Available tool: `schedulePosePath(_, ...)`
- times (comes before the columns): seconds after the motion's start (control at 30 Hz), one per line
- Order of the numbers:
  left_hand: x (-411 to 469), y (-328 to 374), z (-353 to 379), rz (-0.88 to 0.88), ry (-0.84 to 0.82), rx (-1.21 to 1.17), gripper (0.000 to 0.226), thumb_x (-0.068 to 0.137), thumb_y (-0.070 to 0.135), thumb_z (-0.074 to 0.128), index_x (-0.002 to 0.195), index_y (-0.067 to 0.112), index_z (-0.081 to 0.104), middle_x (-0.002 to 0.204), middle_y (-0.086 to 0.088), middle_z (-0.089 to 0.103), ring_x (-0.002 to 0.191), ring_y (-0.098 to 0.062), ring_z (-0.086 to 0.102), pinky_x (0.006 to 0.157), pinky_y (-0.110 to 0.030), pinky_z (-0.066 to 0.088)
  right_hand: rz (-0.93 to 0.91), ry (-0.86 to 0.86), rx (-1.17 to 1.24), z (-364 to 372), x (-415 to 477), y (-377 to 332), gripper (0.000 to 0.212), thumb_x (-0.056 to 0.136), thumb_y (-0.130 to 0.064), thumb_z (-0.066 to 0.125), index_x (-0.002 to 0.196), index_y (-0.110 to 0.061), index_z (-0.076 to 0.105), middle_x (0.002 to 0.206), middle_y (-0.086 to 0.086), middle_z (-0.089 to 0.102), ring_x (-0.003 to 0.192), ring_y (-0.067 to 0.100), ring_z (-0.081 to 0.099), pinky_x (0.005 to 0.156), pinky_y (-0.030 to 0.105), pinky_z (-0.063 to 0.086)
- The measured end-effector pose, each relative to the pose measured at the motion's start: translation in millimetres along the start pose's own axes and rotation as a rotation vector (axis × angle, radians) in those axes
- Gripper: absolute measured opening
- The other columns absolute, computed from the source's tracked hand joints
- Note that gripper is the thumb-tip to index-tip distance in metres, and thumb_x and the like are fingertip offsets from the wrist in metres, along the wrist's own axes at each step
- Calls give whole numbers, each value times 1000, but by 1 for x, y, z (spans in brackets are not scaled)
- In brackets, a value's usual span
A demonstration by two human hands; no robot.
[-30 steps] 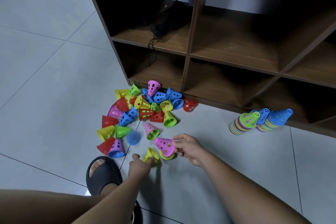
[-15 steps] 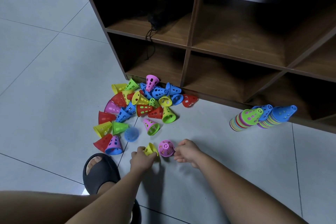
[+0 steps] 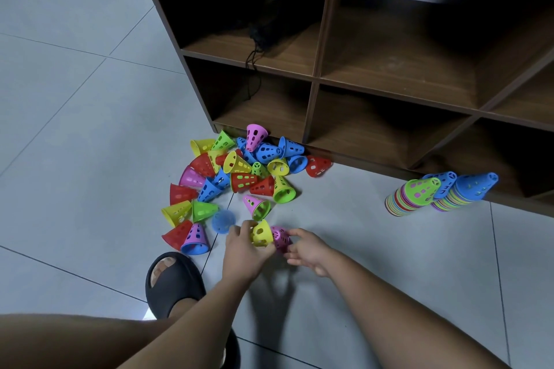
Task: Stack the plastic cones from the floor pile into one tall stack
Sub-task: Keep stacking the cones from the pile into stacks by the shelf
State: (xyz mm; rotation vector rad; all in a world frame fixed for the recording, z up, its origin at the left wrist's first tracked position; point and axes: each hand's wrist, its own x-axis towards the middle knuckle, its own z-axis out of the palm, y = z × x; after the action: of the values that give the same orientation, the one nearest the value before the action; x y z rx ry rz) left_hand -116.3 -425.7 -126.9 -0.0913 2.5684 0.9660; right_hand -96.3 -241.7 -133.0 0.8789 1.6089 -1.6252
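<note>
My left hand [image 3: 244, 250] is curled round a yellow cone [image 3: 261, 234]. My right hand [image 3: 308, 250] grips a pink cone [image 3: 281, 237] touching it, both held just above the floor [image 3: 90, 129], near the pile [image 3: 236, 177].

I think the main risk is a crooked nesting: the two cones meet at an angle, and if I push them together like this, one could jam or pop out and roll away. The perforated plastic looks light and slick, so a loose pinch might drop one. My left arm is close to the near cones and could scatter them.

By my count I hold two cones, one in each hand. The pile has roughly twenty-seven loose cones in red, yellow, green, blue and pink, though overlap prevents an exact count. At the far right, well apart, a green-topped stack [image 3: 412, 198] and a blue-topped stack [image 3: 467, 190] lean against the shelf unit [image 3: 317, 75]. A third blue tip shows between them. One black sandal [image 3: 172, 284] sits near the pile.
</note>
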Motion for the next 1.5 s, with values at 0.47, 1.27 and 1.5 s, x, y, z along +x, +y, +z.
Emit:
schedulePosePath(0.47, 14, 14, 1, 147, -60, -29, 68, 74, 36, 85, 135, 29, 55, 115, 7, 52, 91, -15, 62, 79, -35, 53, -26, 80, -114, 0, 6, 0, 33, 98, 1, 49, 116, -26, 58, 111, 13, 67, 97, 21, 60, 91, 37, 56)
schedulePosePath(1.27, 61, -29, -30, -333, 251, -218, 46, 96, 25, 61, 141, 22, 53, 129, -7, 70, 104, -29, 69, 80, -39, 56, -198, 94, -104, -11, 64, -79, 77, 102, 1, 49, 162, -42, 27, 147, -8, 51, 136, 21, 49, 117, 54, 42)
schedulePosePath(1.5, 60, -39, -32, -399, 199, -83, 35, 95, 25, 62, 129, 20, 55, 125, -10, 62, 92, -31, 61, 77, -39, 51, -217, 82, -136, -19, 61, -82, 81, 103, 4, 48, 162, -46, 24, 161, -3, 43, 143, 22, 44, 118, 54, 42)
